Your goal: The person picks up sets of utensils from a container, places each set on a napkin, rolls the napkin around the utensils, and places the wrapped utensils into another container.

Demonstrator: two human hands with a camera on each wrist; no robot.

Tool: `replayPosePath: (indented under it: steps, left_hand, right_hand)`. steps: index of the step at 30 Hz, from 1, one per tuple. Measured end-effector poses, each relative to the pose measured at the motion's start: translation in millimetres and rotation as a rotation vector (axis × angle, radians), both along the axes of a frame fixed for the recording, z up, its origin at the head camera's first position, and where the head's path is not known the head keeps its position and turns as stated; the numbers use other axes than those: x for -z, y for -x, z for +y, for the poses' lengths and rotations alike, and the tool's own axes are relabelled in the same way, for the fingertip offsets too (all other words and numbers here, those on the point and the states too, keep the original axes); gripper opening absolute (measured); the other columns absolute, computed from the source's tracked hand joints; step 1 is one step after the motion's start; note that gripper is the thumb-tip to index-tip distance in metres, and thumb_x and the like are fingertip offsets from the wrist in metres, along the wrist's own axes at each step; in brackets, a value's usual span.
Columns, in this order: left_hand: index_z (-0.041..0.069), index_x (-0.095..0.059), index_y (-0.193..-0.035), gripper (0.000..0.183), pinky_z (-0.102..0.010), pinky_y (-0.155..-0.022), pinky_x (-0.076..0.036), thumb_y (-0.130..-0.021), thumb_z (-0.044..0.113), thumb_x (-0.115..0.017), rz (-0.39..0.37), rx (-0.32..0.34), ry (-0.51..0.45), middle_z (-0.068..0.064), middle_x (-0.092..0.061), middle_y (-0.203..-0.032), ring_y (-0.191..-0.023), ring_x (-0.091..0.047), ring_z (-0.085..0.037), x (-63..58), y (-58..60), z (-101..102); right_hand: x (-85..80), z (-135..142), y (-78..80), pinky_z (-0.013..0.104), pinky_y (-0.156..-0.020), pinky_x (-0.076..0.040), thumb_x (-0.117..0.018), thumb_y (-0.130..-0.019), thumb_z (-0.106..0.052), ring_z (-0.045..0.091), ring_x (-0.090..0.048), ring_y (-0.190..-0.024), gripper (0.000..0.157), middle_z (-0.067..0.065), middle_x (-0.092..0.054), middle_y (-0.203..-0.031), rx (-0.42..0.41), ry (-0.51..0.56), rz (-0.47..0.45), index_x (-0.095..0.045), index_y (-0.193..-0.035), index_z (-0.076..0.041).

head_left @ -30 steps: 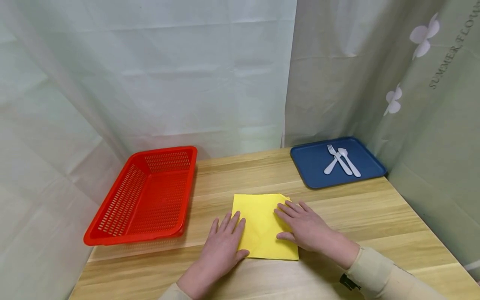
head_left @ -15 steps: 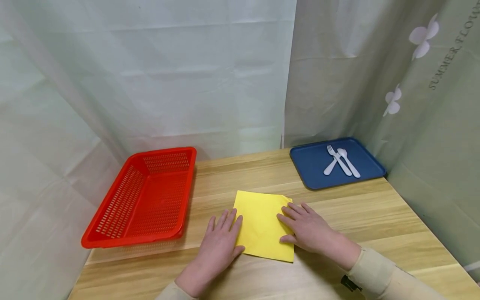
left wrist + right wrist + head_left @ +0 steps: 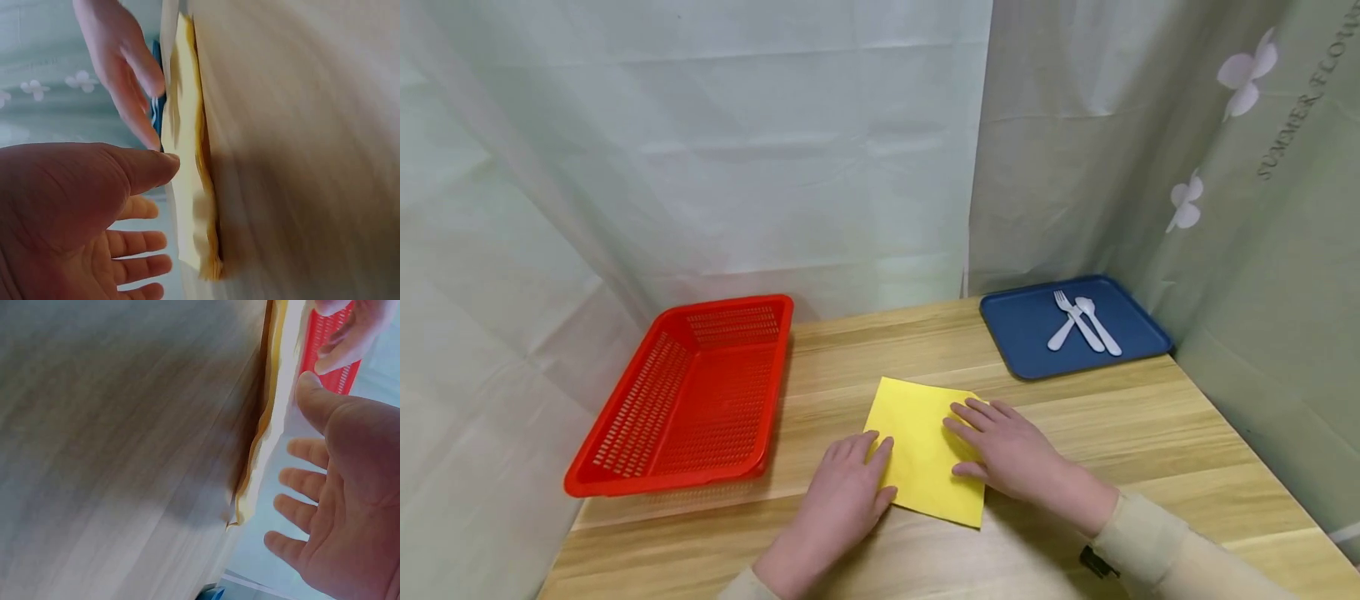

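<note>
A folded yellow cloth (image 3: 925, 458), several layers thick along its edge (image 3: 201, 150), lies flat and slightly turned on the table. At its left side my left hand (image 3: 846, 492) lies palm down, with index finger and thumb over the border and the other fingers a little bent. My right hand (image 3: 1011, 454) spreads loosely over the cloth's right side, fingers pointing left. In the wrist views neither hand pinches the cloth; both thumbs come close to its top surface, and firm contact is hard to tell. The cloth's upper right corner is partly behind my right fingers.
A red plastic basket (image 3: 781, 367) with slotted walls stands to the left. At the back right, a blue tray (image 3: 1026, 358) carries a white fork (image 3: 1081, 323), a white spoon (image 3: 1099, 325) and a third white utensil (image 3: 1061, 335) crossed under the fork. Pale curtains (image 3: 820, 167) surround the wooden table.
The cloth has turned slightly clockwise on the table. My left fingers have bent a little more, and my right hand has shifted slightly left over the cloth.
</note>
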State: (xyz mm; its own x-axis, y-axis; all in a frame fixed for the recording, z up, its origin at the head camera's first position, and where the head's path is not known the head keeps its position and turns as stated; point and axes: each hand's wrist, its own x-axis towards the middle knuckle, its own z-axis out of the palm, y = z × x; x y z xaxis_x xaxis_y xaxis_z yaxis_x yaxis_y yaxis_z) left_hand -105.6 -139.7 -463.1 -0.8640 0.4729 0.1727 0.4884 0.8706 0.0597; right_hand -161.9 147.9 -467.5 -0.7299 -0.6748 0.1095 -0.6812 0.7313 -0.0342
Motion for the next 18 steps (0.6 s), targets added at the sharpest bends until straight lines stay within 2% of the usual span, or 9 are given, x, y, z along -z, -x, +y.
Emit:
replayPosePath:
  steps: [7,11,18]
  left_hand:
    - [0.007,-0.071,-0.143,0.058,-0.053,-0.107,-0.052,-0.098,0.041,-0.084,-0.011,0.015,0.095,-0.015,-0.071,-0.136,-0.124,-0.068,-0.034,-2.4,-14.0,10]
    - [0.006,-0.072,-0.141,0.056,-0.051,-0.108,-0.054,-0.098,0.041,-0.084,-0.022,0.014,0.109,-0.016,-0.072,-0.134,-0.123,-0.069,-0.033,0.6,-15.7,10]
    - [0.006,-0.072,-0.140,0.054,-0.055,-0.111,-0.052,-0.100,0.042,-0.081,-0.059,-0.013,0.114,-0.017,-0.071,-0.139,-0.127,-0.069,-0.034,1.7,-13.2,11]
  right_hand:
    - [-5.9,-4,1.5,0.062,-0.122,-0.041,-0.075,-0.105,-0.046,0.038,-0.056,-0.147,0.063,0.015,-0.060,-0.159,-0.011,0.020,-0.069,-0.065,-0.154,-0.009]
    - [-5.0,-3,1.9,0.062,-0.120,-0.043,-0.076,-0.105,-0.044,0.038,-0.059,-0.144,0.059,0.016,-0.063,-0.155,-0.021,0.018,-0.082,-0.068,-0.150,-0.008]
    - [0.2,-2,2.9,0.062,-0.121,-0.041,-0.075,-0.104,-0.047,0.039,-0.055,-0.148,0.061,0.016,-0.059,-0.159,0.004,-0.015,-0.136,-0.067,-0.153,-0.012]
